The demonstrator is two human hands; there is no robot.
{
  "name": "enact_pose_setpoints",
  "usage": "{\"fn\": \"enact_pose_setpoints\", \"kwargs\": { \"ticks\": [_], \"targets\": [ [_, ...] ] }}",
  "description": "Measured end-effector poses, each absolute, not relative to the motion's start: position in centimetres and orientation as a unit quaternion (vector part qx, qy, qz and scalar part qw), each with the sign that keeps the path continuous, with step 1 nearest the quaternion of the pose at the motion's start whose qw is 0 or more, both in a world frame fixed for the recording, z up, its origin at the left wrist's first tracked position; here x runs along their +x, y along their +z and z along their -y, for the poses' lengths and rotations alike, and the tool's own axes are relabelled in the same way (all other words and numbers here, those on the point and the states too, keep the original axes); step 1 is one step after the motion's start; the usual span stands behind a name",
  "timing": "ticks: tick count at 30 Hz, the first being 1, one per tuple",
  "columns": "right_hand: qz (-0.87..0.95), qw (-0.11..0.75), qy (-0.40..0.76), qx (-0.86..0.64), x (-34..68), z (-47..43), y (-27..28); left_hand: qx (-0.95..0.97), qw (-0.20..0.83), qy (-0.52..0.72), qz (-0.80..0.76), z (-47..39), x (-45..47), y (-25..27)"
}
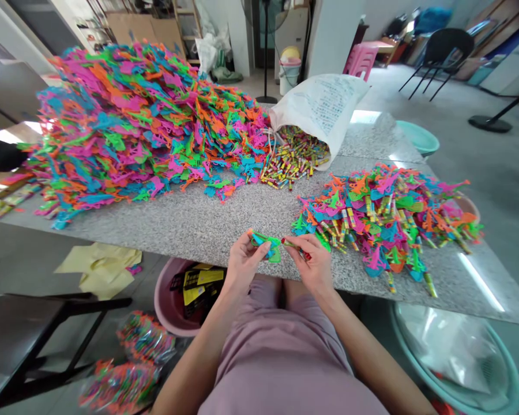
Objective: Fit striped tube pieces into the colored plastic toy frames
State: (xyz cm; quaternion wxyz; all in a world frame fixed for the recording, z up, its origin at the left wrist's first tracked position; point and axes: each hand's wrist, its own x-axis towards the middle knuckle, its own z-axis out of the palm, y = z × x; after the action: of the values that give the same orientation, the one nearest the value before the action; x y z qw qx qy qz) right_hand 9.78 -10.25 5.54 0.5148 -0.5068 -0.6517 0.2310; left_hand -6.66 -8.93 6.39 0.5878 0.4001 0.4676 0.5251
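My left hand (pixel 245 258) pinches a few small flat plastic toy pieces (pixel 273 251), green and blue with a bit of orange, just over the table's front edge. Closed around a small printed tube with red ends (pixel 290 244) is my right hand (pixel 313 264). The tube's tip points at the green piece; whether they touch I cannot tell. To the right lies a heap of plastic pieces with tubes fitted to them (pixel 380 216). A far larger pile of loose coloured plastic pieces (pixel 147 127) covers the table's back left.
A white woven sack (pixel 324 104) lies on its side, spilling yellow and red tubes (pixel 296 158) onto the speckled stone table (pixel 177 225). Below the edge stand a pink tub (pixel 164 305) with black and yellow cards and a green basin (pixel 508 374). A dark stool (pixel 21 328) is at left.
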Motion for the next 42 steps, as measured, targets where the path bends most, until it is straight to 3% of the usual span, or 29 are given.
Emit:
{"fn": "enact_pose_setpoints", "kwargs": {
  "ticks": [26,30,36,42],
  "targets": [
    [0.669,0.523,0.226,-0.477,10.1,10.2,6.6,0.415,0.577,0.522,-0.473,9.0,-6.0,8.4],
    [0.709,0.516,0.183,-0.446,10.6,10.2,6.5,0.393,0.594,0.518,-0.474,9.1,-5.8,8.5],
    [0.721,0.515,0.139,-0.441,10.9,10.3,6.0,0.454,0.52,0.545,-0.475,8.6,-4.4,8.2],
    [0.699,0.476,0.025,-0.534,16.5,9.3,7.6,0.511,0.629,0.42,-0.407,5.3,-3.6,6.1]
  ]
}}
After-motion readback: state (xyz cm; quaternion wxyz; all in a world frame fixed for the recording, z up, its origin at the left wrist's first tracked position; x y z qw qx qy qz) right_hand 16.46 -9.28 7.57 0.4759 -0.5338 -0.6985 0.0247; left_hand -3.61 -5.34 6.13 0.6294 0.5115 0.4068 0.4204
